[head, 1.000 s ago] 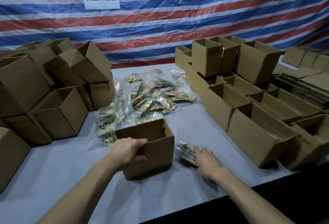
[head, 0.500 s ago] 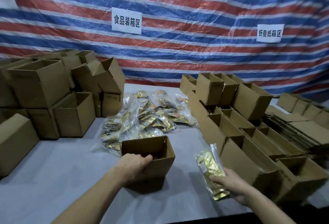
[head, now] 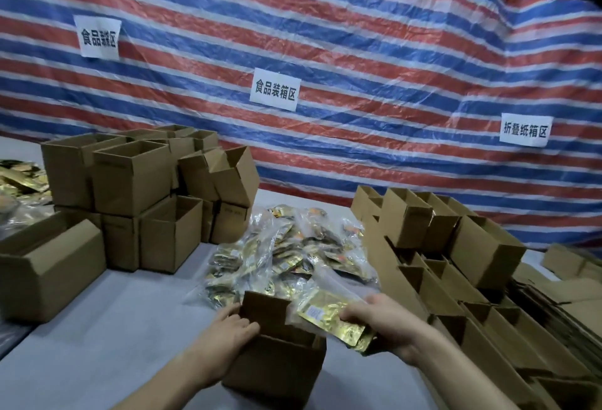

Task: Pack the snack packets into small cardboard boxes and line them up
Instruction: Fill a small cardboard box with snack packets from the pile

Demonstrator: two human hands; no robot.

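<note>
1. Small brown cardboard box (head: 273,370): corrugated, top open, flaps up. It stands on the grey table (head: 97,328) near its front edge, about mid-width. The inside is in shadow, so its contents cannot be told.
2. Gold foil snack packet (head: 329,315): flat, in a clear wrap, with a small pale label on its face. It is held tilted at the box's right rim, above the table. Whether it touches the box cannot be told.
3. Left hand (head: 228,331): fingers curled round the box's left wall at the rim, gripping it.
4. Right hand (head: 387,325): fingers and thumb pinch the packet's right end.
5. Striped red, white and blue tarpaulin (head: 358,51): hangs along the far edge as a backdrop.
6. Stack of open brown boxes (head: 130,181): at the left side, two tiers high.
7. Rows of open brown boxes (head: 439,246): along the right side, close to the right hand.
8. Flattened cardboard sheets (head: 570,295): at the far right.
9. Heap of bagged gold packets (head: 286,256): just behind the held box, between the two groups of boxes.
10. White paper signs on the tarpaulin: centre sign (head: 273,89) reads "食品装箱区". Right sign (head: 524,130) reads "折叠纸箱区". Left sign (head: 97,37) is partly blurred.
</note>
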